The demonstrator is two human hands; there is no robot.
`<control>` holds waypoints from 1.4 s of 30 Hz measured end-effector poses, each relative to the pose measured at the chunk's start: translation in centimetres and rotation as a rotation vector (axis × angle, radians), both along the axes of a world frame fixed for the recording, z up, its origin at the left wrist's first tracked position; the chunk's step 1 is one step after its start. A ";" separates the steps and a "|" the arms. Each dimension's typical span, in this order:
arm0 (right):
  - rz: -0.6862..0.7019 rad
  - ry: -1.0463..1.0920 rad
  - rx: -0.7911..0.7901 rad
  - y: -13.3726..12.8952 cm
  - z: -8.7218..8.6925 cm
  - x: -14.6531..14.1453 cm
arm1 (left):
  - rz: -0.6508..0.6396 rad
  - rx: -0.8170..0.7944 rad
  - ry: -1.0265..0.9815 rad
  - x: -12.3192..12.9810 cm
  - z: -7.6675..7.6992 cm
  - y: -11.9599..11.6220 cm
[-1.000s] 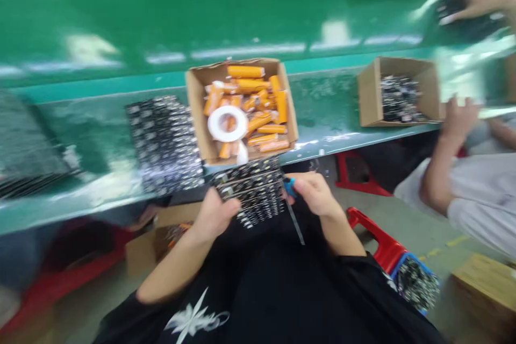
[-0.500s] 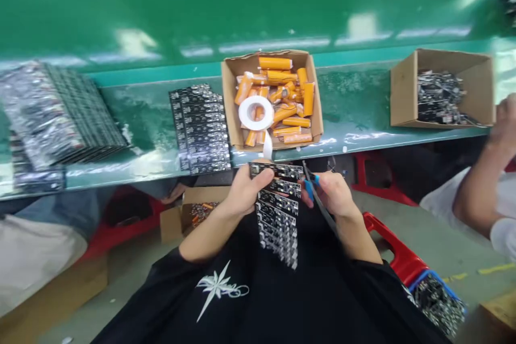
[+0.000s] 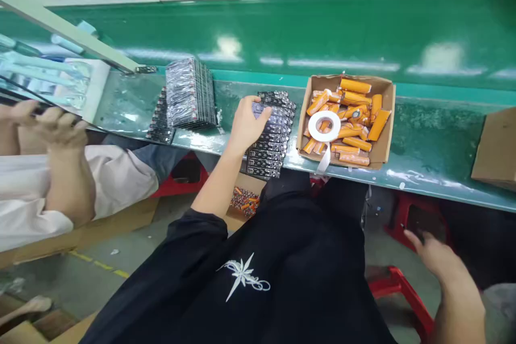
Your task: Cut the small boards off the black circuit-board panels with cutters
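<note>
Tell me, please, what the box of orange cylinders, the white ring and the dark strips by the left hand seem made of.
Box: matt cardboard, by its brown walls. White ring: perhaps smooth paper or plastic tape, given its tail. Dark strips: likely glossy circuit-board laminate, with pale markings.

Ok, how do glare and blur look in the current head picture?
Head view: bright glare patches on the green surface; also in the head view, pale blue items at far left look smeared, while the orange cylinders read clearer.
</note>
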State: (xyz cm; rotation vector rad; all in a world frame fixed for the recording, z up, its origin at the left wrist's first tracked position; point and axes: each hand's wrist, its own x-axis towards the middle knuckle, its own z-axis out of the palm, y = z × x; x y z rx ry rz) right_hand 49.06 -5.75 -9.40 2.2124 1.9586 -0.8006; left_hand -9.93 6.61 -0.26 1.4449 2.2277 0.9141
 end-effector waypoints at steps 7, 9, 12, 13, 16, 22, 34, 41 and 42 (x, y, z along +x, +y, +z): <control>-0.023 0.359 -0.128 -2.8 2.4 -2.8 | 0.044 -0.281 0.147 0.3 -1.3 -1.8; 0.049 0.461 0.080 -1.3 4.3 -4.0 | 0.014 -0.346 0.146 0.5 -1.0 -2.4; 0.093 0.409 0.486 4.4 6.2 -6.0 | 0.069 -0.328 0.096 1.0 -0.6 -1.9; 0.098 0.341 0.611 7.0 6.5 -6.8 | 0.080 -0.316 0.042 1.1 -0.5 -1.5; 0.136 0.129 0.761 14.9 6.2 -9.0 | 0.104 -0.245 -0.165 0.6 0.1 -0.4; 0.065 0.144 0.803 15.9 7.2 -12.8 | 0.179 0.204 -0.405 0.8 4.1 -3.8; -0.571 1.707 -0.055 -7.1 5.7 -23.7 | -0.475 -0.422 -0.758 17.2 -1.0 -15.8; -0.850 1.391 0.810 1.3 13.1 -4.0 | -1.174 -0.294 -0.940 25.3 2.2 -10.0; -0.814 1.343 0.936 3.5 15.0 0.1 | -1.217 -0.262 -0.944 25.9 2.3 -9.6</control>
